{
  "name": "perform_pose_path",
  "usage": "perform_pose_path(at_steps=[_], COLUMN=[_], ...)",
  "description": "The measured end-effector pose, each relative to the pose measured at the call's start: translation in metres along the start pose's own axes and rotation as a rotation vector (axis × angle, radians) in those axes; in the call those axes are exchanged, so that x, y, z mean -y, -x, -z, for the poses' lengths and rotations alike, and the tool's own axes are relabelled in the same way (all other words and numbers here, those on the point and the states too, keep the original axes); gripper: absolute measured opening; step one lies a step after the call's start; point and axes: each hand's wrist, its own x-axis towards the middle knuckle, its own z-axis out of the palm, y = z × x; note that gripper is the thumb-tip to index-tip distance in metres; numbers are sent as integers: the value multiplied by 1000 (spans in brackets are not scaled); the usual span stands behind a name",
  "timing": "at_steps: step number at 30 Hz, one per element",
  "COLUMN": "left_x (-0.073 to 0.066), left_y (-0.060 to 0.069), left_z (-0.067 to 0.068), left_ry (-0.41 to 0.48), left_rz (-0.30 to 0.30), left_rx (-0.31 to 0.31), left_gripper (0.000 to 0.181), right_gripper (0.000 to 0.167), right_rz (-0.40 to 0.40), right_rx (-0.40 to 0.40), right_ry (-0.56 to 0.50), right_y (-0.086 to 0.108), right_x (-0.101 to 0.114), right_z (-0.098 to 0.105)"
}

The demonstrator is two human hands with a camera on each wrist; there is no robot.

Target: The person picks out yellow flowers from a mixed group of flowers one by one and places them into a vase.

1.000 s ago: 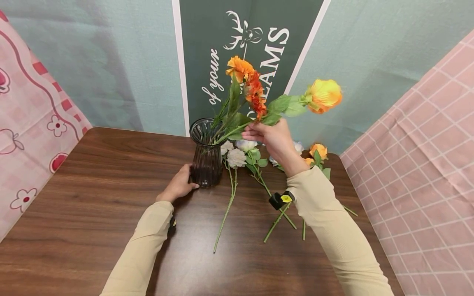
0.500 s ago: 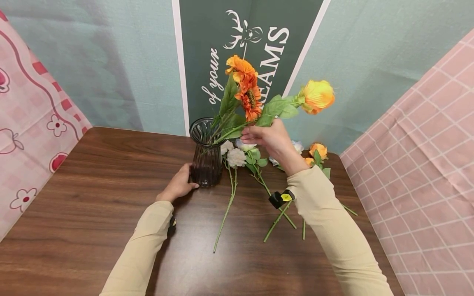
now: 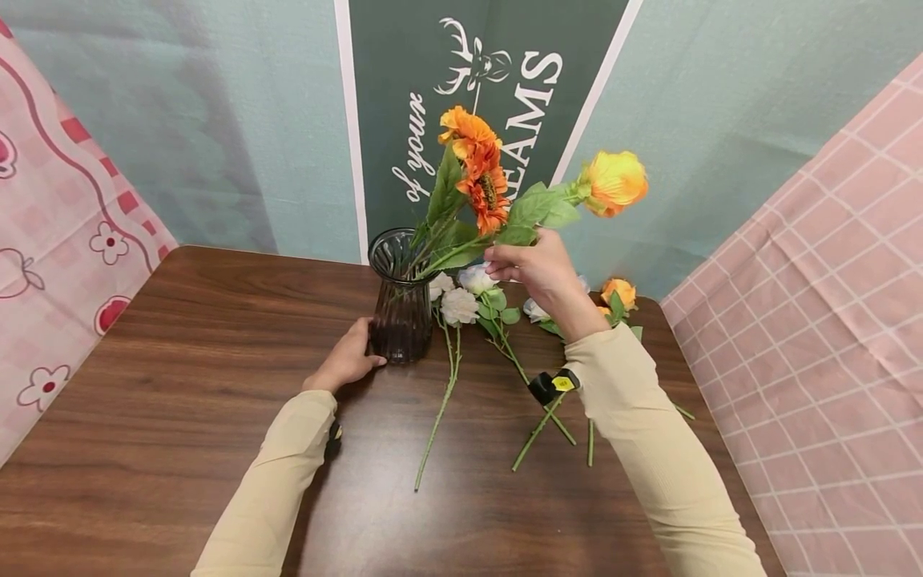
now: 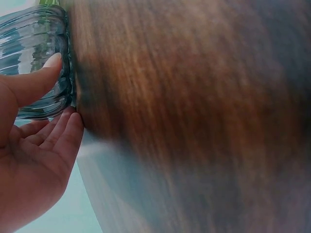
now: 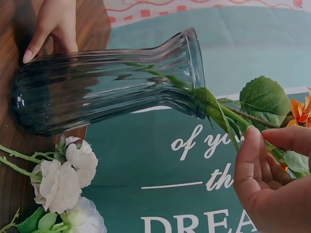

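Note:
A ribbed smoky glass vase (image 3: 401, 324) stands upright on the table. My left hand (image 3: 351, 353) holds it low on its left side, thumb at the front and fingers behind, as the left wrist view also shows. Orange sunflower-like blooms (image 3: 485, 188) lean right out of its mouth. A yellow-orange rose (image 3: 616, 184) slants further right, its stem running down into the vase. Right of the rim, my right hand (image 3: 544, 268) pinches that stem between thumb and forefinger, below the leaves. Its other fingers are loosely curled in the right wrist view.
White flowers (image 3: 459, 307) lie beside the vase on the wooden table (image 3: 238, 361), stems toward the front. Orange roses (image 3: 618, 295) lie at the back right, partly behind my right arm. A printed cloth (image 3: 288, 144) hangs behind the table.
The orange blooms have turned so a dark centre shows. The yellow rose has shifted left. My right hand has lately moved slightly right along the stem. Left hand and vase stay put.

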Motion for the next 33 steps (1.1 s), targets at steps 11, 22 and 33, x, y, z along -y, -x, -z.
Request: perform_pose_path(at_steps=[11, 22, 33], left_x=[0, 1, 0], left_y=[-3, -2, 0], left_z=[0, -1, -1], left_ry=[-3, 0, 8], left_rz=[8, -3, 14], left_rx=[4, -10, -1], left_gripper=[71, 69, 70], right_gripper=[9, 14, 23], right_rz=[20, 3, -41], right_rx=[37, 70, 96], right_ry=[59, 196, 314], right_y=[-4, -9, -9], right_x=[-7, -14, -17], right_z=[-9, -15, -16])
